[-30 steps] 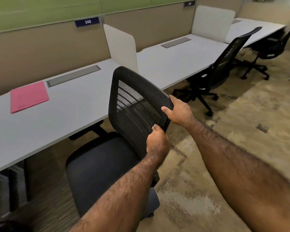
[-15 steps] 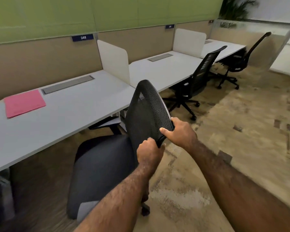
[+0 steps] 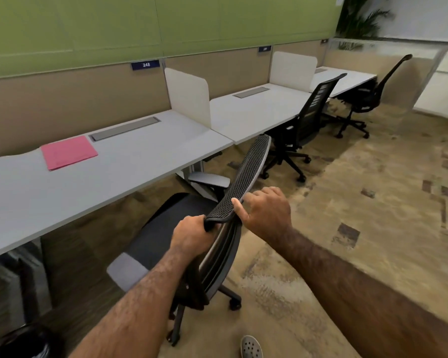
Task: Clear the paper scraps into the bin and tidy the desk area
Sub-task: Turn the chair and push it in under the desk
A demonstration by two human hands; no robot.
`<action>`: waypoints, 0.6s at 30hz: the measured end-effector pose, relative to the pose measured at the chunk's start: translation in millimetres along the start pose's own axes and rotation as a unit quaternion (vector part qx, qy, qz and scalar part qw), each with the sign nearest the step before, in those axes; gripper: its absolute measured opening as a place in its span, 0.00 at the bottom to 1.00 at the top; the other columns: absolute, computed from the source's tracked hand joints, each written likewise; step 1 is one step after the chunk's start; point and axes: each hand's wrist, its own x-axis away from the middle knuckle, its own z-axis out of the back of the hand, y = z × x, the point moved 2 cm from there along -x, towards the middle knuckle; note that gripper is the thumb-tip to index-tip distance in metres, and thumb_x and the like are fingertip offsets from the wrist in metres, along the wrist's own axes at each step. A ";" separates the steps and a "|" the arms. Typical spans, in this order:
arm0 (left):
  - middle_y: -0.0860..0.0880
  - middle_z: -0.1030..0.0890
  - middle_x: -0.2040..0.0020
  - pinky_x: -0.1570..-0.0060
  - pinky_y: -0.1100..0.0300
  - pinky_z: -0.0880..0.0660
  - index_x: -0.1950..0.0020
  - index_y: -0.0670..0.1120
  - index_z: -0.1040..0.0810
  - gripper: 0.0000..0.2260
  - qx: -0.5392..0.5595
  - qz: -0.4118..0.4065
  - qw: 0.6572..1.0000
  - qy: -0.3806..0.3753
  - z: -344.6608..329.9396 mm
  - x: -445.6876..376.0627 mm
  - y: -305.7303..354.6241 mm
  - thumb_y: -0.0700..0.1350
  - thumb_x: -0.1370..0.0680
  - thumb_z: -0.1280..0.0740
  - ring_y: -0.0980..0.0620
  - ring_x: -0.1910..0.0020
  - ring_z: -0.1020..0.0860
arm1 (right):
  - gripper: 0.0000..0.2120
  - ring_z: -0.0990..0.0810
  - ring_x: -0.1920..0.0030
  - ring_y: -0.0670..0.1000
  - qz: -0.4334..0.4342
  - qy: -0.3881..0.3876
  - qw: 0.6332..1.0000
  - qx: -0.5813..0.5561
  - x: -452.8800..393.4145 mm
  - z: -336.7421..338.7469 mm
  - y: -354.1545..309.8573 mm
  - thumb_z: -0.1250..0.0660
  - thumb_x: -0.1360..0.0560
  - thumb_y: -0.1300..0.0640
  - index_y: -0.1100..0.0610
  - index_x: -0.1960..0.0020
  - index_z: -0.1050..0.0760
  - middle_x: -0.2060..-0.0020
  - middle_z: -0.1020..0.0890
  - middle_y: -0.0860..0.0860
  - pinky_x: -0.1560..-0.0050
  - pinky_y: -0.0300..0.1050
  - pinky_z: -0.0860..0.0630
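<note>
A: Where are the hands?

B: Both are on the mesh backrest of the office chair (image 3: 246, 174). The left hand (image 3: 192, 235) is clenched around the backrest's top corner nearest the camera, fingers wrapped over the edge. The right hand (image 3: 265, 213) grasps the same top edge just beside it, thumb pressed on the mesh face and fingers curled behind.

A: And the chair relative to the desk?

B: The backrest is seen almost edge-on, running away from the hands toward the desk (image 3: 114, 171). The dark seat lies below and left of the left hand, partly under the desk's front edge, with a grey armrest showing on each side.

A: Anything on the desk?

B: A pink folder (image 3: 69, 152) lies flat on it, well apart from both hands, up and to the left, just beside a grey cable hatch (image 3: 124, 128).

A: A bin?

B: There is a dark rounded shape (image 3: 18, 342) at the bottom left corner, near the left forearm; I cannot tell what it is.

A: What else is near?

B: Two more black chairs stand along the neighbouring desks, and a grey shoe (image 3: 251, 347) shows on the carpet below the arms.
</note>
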 end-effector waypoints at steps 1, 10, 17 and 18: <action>0.54 0.17 0.63 0.61 0.54 0.20 0.57 0.51 0.20 0.18 0.010 0.004 1.000 -0.009 6.2 6.0 -12.0 0.64 0.29 0.38 0.51 0.63 0.19 | 0.21 0.21 0.63 0.53 0.005 0.003 1.000 -0.013 2.1 0.1 -4.0 0.42 0.23 0.40 0.53 0.63 0.20 0.68 0.18 0.50 0.54 0.48 0.29; 0.55 0.17 0.53 0.49 0.57 0.24 0.47 0.55 0.19 0.11 0.115 0.098 0.986 -0.067 66.1 52.2 -109.7 0.57 0.27 0.30 0.55 0.52 0.20 | 0.25 0.24 0.42 0.53 -0.055 -0.068 0.987 -0.138 -1.8 -12.9 10.5 0.47 0.24 0.36 0.53 0.43 0.23 0.45 0.19 0.51 0.40 0.52 0.28; 0.47 0.18 0.49 0.49 0.50 0.23 0.45 0.48 0.21 0.13 0.293 0.249 0.923 0.016 111.9 73.3 -173.7 0.36 0.21 0.41 0.48 0.50 0.21 | 0.28 0.33 0.31 0.57 -0.179 -0.125 0.955 -0.200 -16.2 -31.9 40.9 0.43 0.22 0.40 0.59 0.33 0.29 0.33 0.27 0.58 0.30 0.53 0.35; 0.46 0.18 0.50 0.48 0.49 0.23 0.47 0.47 0.20 0.13 0.358 0.281 0.889 0.041 117.2 72.9 -178.3 0.37 0.20 0.43 0.47 0.51 0.21 | 0.27 0.32 0.32 0.57 -0.199 -0.135 0.945 -0.223 -18.5 -33.4 41.9 0.44 0.22 0.40 0.58 0.33 0.28 0.34 0.26 0.58 0.31 0.52 0.34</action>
